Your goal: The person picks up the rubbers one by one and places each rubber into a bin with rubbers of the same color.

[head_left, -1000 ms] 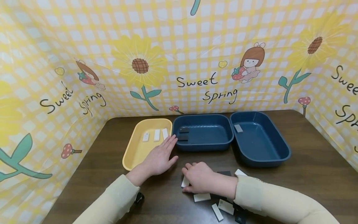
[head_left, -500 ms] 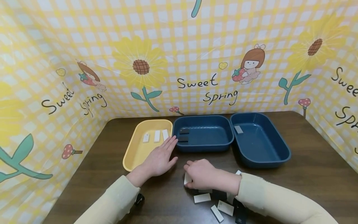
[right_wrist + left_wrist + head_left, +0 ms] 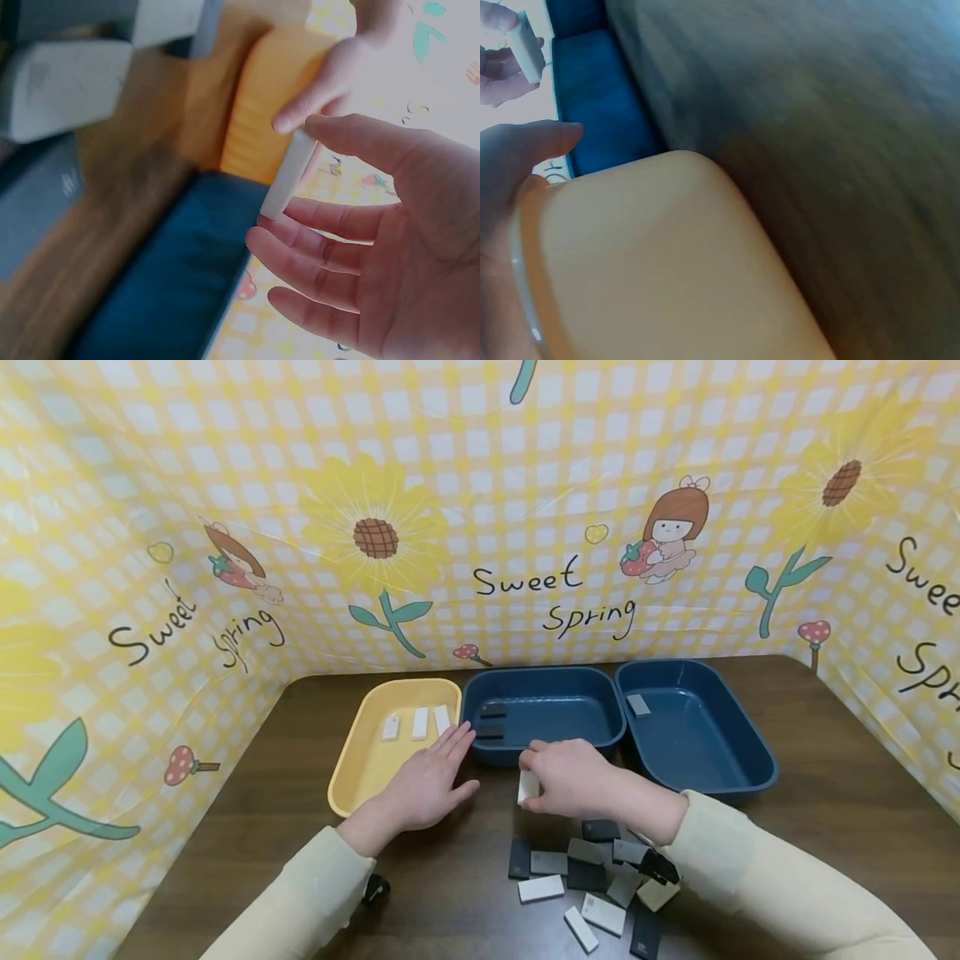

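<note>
My right hand [image 3: 573, 777] pinches a small white rectangular block [image 3: 528, 787] between thumb and fingertips, above the table before the middle blue tray. In the right wrist view the block [image 3: 289, 172] is held edge-on, the other fingers spread loosely. My left hand [image 3: 423, 785] lies with straight fingers over the right rim of the yellow tray [image 3: 382, 777], fingertips by the corner of the middle blue tray [image 3: 555, 718]. Several white blocks [image 3: 421, 723] lie in the yellow tray. Two black blocks [image 3: 491, 732] lie in the middle blue tray.
A second blue tray [image 3: 686, 747] at the right holds one light grey block [image 3: 639, 705]. Several loose black, grey and white blocks [image 3: 587, 875] lie on the wooden table [image 3: 450, 910] below my right forearm. A yellow checked cloth [image 3: 525, 527] hangs behind the trays.
My right hand has lifted the white block from beside the loose blocks and carried it forward and right, towards the middle blue tray. My left hand has stayed put.
</note>
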Available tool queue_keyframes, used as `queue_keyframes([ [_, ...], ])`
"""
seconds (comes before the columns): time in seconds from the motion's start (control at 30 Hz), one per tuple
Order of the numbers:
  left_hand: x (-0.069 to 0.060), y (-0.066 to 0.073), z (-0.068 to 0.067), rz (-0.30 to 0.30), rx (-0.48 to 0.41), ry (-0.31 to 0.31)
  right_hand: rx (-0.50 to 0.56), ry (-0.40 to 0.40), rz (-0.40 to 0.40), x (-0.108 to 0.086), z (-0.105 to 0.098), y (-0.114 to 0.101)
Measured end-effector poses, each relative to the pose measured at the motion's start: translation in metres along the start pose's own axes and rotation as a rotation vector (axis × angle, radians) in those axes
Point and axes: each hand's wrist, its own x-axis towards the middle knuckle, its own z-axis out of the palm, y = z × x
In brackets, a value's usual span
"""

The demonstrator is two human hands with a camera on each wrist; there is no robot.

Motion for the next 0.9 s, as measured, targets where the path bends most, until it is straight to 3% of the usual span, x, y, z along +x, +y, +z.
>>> queue_keyframes([
  [0.17, -0.007, -0.004, -0.007, 0.018, -0.041, 0.047, -0.007, 0.027, 0.018, 0.002, -0.011, 0.003],
  [0.37, -0.026, -0.032, -0.026, 0.050, -0.064, 0.256, -0.006, 0.046, 0.011, 0.004, -0.017, 0.005],
  [0.43, -0.033, -0.048, -0.031, 0.012, -0.017, 0.318, -0.008, 0.050, 0.014, 0.006, -0.017, 0.006],
  [0.5, -0.040, -0.066, -0.036, -0.065, 0.037, 0.351, -0.017, 0.055, 0.018, 0.009, -0.018, 0.006],
  [0.6, -0.049, -0.090, -0.041, -0.246, 0.064, 0.306, -0.004, 0.075, 0.019, 0.015, -0.019, 0.006],
  [0.73, -0.057, -0.112, -0.039, -0.464, -0.004, 0.127, 0.023, 0.087, 0.012, 0.025, -0.021, 0.001],
  [0.83, -0.058, -0.120, -0.033, -0.519, -0.058, 0.047, 0.046, 0.089, -0.001, 0.035, -0.021, -0.008],
  [0.9, -0.057, -0.122, -0.029, -0.523, -0.091, 0.044, 0.066, 0.099, -0.019, 0.042, -0.019, -0.016],
])
